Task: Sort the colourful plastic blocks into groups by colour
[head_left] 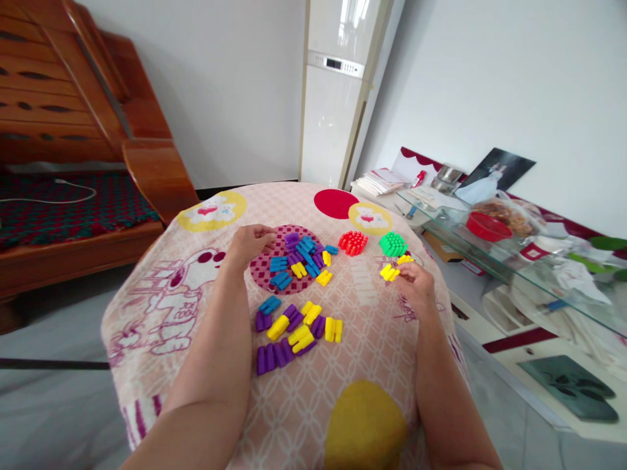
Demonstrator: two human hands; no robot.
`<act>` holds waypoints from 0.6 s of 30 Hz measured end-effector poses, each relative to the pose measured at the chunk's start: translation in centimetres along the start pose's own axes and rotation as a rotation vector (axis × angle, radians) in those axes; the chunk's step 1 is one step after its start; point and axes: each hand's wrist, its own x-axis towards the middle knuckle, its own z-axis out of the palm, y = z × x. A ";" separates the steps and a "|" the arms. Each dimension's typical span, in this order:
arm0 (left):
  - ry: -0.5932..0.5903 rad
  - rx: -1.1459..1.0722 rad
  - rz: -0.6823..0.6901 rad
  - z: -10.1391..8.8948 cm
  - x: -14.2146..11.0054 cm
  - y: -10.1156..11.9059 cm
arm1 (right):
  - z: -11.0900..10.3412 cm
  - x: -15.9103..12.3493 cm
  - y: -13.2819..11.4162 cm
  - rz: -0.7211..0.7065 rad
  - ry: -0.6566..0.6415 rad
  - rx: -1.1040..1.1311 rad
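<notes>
My right hand (416, 284) is at the right of the table, its fingertips closed on a yellow plastic block (389, 273). Just behind that block lies another yellow block (405, 259), beside a green cluster of blocks (393, 244). A red cluster (353, 243) stands left of the green one. Over the left edge of a mixed pile of blue, purple and yellow blocks, my left hand (252, 245) has its fingers loosely bent and apart, with nothing visible in them. Blue blocks (278, 264) lie closest to it. Nearer me are several purple blocks (275, 356) and yellow blocks (334, 329).
A patterned cloth (362, 356) covers the round table. To the right stands a glass shelf (553, 281) with a red bowl (488, 226), bags and papers. A wooden bench (151, 176) is at the left, and a tall white cabinet-like unit (328, 111) stands behind.
</notes>
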 end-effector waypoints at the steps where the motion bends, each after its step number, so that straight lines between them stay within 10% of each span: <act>1: 0.003 0.002 -0.008 0.0 -0.1 0.1 | -1.0 0.0 0.8 -0.010 0.059 -0.056; 12: -0.004 0.025 -0.016 0.2 -0.2 0.3 | -3.6 -1.9 2.4 0.106 0.306 -0.478; 18: -0.005 0.030 0.004 0.1 0.2 -0.2 | -3.1 -2.0 1.9 0.145 0.154 -0.613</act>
